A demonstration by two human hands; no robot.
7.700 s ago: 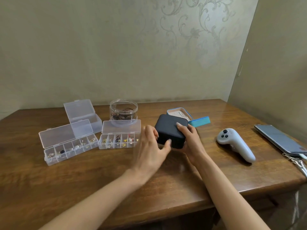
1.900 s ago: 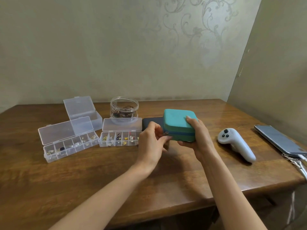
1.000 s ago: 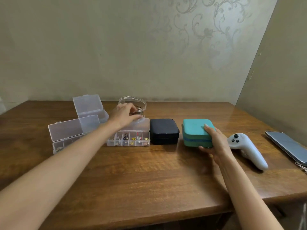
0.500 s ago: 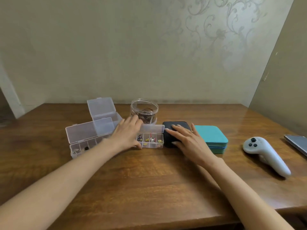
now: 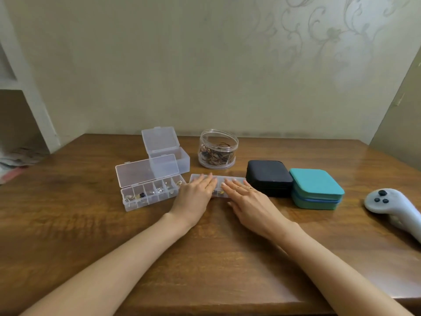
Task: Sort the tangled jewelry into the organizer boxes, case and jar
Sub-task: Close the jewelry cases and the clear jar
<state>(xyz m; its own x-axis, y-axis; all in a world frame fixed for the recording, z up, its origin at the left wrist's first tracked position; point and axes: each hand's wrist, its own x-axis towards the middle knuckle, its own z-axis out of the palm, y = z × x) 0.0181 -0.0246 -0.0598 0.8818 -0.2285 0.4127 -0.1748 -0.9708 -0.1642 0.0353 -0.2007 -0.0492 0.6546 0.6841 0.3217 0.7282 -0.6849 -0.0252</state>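
The right hand (image 5: 248, 201) had moved from the black case (image 5: 268, 176) onto the middle box (image 5: 238, 179), whose lid was now down. It and the left hand (image 5: 196, 195) lay flat on this lid, fingers straight, holding nothing. Sorting seemed nearly done: jewelry sat in the jar (image 5: 217, 151) and boxes, but the left box (image 5: 150, 192) and back box (image 5: 166, 151) were not yet closed. I could read no writing.

Middle organizer lid (image 5: 235, 180) now shut

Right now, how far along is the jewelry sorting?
Looks done: the black case and teal case lie closed, the jar holds pieces. In hand: left hand and right hand press on the middle organizer box. Left: the long box and small box stand open.
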